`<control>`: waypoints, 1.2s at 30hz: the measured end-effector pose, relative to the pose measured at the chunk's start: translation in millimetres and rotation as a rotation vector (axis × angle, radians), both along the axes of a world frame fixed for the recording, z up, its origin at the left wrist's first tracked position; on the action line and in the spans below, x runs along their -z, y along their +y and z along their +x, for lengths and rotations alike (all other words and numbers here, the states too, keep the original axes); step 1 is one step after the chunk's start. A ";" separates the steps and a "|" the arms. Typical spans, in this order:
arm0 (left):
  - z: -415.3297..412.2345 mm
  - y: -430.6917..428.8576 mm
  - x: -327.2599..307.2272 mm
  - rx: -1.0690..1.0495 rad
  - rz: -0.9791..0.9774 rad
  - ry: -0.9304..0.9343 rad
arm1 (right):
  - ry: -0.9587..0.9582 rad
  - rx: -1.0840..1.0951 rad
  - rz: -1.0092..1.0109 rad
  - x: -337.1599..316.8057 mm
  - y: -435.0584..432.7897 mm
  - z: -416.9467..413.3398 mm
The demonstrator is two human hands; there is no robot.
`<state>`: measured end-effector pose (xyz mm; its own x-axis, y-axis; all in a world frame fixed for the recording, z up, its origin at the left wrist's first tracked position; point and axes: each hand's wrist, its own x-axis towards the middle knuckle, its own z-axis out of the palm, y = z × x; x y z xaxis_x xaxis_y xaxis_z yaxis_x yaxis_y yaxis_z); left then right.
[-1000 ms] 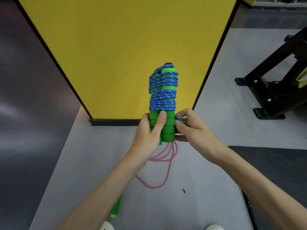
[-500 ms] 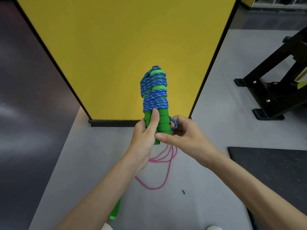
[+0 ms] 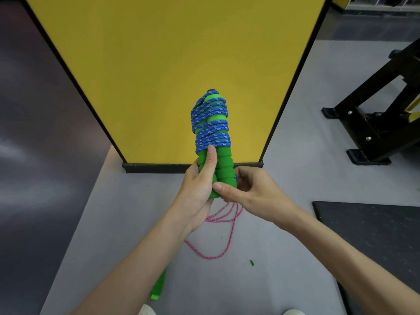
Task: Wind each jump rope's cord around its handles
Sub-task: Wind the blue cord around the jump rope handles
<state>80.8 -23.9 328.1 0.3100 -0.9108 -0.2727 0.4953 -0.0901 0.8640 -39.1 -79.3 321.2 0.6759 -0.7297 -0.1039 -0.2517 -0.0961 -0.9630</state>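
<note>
Two green foam handles [image 3: 223, 165] stand upright side by side, their upper half bound in many turns of blue cord [image 3: 211, 125]. My left hand [image 3: 197, 189] grips the lower part of the handles, thumb laid up along them to the lowest turn. My right hand [image 3: 248, 193] holds the handles' bottom end from the right, thumb pressed on the front; a bit of blue cord shows behind its fingers. A pink cord [image 3: 223, 226] lies looped on the floor below my hands. Its green handle [image 3: 159, 286] lies on the floor beside my left forearm.
A yellow panel [image 3: 172, 64] with a black frame stands just beyond my hands. A black metal stand [image 3: 372, 123] is on the right, a dark floor mat [image 3: 375, 237] at the lower right. The floor [image 3: 136, 212] is grey. My shoe tips show at the bottom edge.
My right hand has drawn the last loop of blue cord down behind the handles' bottom end, and its thumb has come onto the front. The bundle has drifted a little to the left.
</note>
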 end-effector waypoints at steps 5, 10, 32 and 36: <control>0.8 -0.7 -0.5 0.077 -0.042 -0.036 | -0.015 -0.002 -0.012 1.1 -0.4 -1.6; 1.5 -1.9 -3.1 0.035 -0.145 -0.060 | -0.069 0.060 0.034 -1.8 4.3 0.6; 19.5 -5.5 2.8 0.100 0.025 -0.400 | 0.045 0.179 -0.342 6.1 -9.9 -3.9; 18.5 -4.5 0.7 0.025 -0.016 -0.308 | 0.056 0.180 -0.247 3.6 -5.2 -2.4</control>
